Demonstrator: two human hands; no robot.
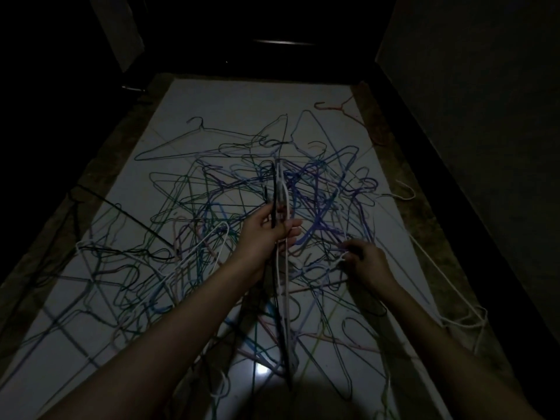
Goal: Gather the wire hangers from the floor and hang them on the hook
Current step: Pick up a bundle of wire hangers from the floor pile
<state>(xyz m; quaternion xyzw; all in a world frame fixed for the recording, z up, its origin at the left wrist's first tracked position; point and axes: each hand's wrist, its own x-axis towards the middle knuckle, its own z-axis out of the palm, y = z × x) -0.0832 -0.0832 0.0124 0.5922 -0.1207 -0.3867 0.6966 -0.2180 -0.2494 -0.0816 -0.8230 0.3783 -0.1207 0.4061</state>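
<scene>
A big tangle of wire hangers (212, 213) in blue, green, white, black and purple covers the pale floor. My left hand (266, 234) grips a bunch of white and black hangers (280, 189), held edge-on above the pile, their lower parts hanging down past my wrist. My right hand (366, 259) reaches into the right side of the pile, and its fingers pinch a thin wire of a hanger (342, 257) lying there. No hook for hanging is visible in the dim room.
The white tiled floor (242, 107) is bordered by dark brown strips and dark walls on both sides. A reddish hanger (336, 109) lies apart at the far right. White hangers (454, 319) spill over the right edge. A dark doorway is ahead.
</scene>
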